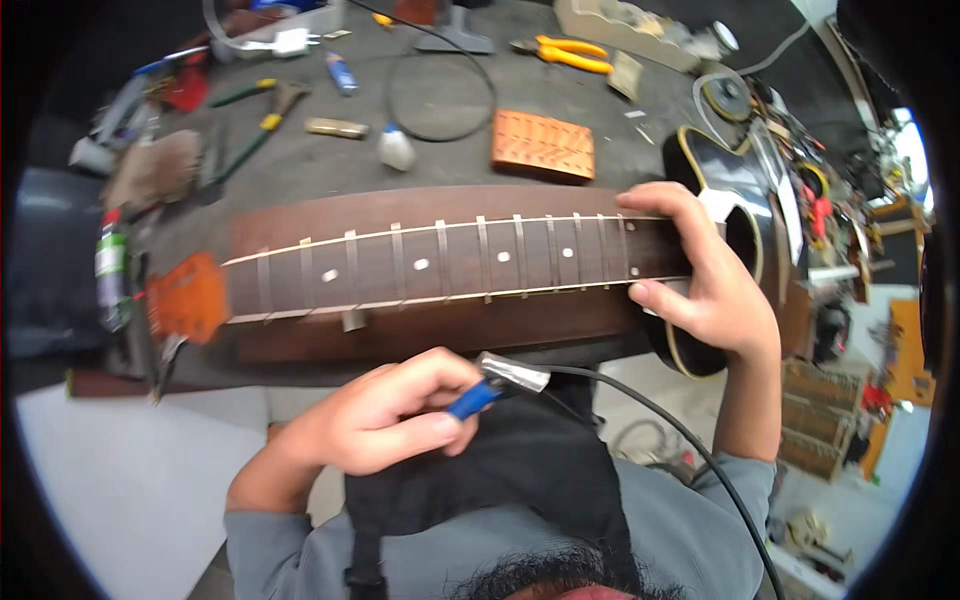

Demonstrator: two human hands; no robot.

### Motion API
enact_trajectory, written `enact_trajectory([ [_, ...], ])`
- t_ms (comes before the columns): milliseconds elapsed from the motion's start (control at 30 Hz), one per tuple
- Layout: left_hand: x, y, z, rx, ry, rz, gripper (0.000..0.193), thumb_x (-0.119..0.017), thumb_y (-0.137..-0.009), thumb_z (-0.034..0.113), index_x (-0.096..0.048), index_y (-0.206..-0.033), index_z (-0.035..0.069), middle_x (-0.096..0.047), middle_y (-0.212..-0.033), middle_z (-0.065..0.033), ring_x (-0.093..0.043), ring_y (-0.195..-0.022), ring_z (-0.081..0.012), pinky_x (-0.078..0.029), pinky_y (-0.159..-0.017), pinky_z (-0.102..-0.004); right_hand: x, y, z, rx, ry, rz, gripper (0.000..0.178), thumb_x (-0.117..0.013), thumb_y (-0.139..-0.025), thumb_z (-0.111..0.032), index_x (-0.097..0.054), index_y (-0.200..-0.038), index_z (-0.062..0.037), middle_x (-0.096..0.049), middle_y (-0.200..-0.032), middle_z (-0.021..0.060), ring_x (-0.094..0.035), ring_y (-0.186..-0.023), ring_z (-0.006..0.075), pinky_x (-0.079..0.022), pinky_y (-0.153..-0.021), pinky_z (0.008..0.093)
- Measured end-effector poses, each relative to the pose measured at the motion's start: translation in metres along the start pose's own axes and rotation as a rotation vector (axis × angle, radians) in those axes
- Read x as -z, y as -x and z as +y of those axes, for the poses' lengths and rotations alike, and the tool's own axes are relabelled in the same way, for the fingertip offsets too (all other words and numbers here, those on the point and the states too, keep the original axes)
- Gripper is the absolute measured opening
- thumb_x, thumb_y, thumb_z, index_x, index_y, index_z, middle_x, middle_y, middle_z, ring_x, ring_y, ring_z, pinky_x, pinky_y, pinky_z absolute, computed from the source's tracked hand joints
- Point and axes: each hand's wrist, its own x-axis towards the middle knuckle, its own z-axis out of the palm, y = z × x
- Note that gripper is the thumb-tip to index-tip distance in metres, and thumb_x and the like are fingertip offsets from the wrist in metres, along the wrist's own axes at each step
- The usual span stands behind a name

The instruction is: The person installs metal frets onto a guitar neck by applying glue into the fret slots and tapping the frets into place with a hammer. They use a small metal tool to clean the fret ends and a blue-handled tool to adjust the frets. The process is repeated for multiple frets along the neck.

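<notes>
A guitar neck [460, 258] with pale edge binding, dot inlays and metal frets lies across the bench, its orange headstock [192, 298] to the left. Several fret ends appear to stick out past the binding. The black guitar body [735, 170] is at the right, partly behind my right arm. My right hand [705, 285] spans the neck near the body, thumb on the near edge and fingers at the far edge. Below the neck, my left hand [405, 415] is closed round a blue-handled tool [475, 398] with a silver part and black cable; its exact kind is unclear.
A dark wooden board [400, 205] lies under the neck. Behind it are an orange slotted block [543, 146], yellow-handled pliers [572, 54], green-handled pincers [262, 125], a small white bottle [396, 149] and a looped black cable [440, 137]. The tool's cable [690, 440] passes my right forearm.
</notes>
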Motion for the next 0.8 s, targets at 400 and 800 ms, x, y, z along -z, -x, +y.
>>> enact_trajectory([
  [400,-0.099,-0.055,-0.025,-0.180,-0.129,0.161,0.029,-0.060,-0.116,0.009,-0.063,-0.143,-0.001,-0.074,-0.118,-0.0103,-0.073,-0.085,-0.0134,-0.060,-0.078,-0.0309,-0.054,0.057,-0.073,0.096,-0.912,-0.038,0.035,-0.057,-0.114,-0.019,-0.063,-0.140,0.0026,-0.067,-0.133,0.0169,-0.067,-0.122,0.0288,-0.055,-0.103,0.0430],
  [800,0.014,0.047,-0.029,-0.189,-1.987,1.147,0.038,-0.070,-0.097,0.005,-0.068,-0.135,0.001,-0.067,-0.130,-0.0158,-0.062,-0.120,-0.0408,-0.049,-0.106,-0.0530,-0.012,0.069,-0.029,-0.242,-1.189,0.162,0.031,-0.049,-0.121,-0.021,-0.060,-0.140,0.0006,-0.052,-0.091,-0.0001,-0.044,-0.075,0.0070,-0.040,-0.066,0.0239],
])
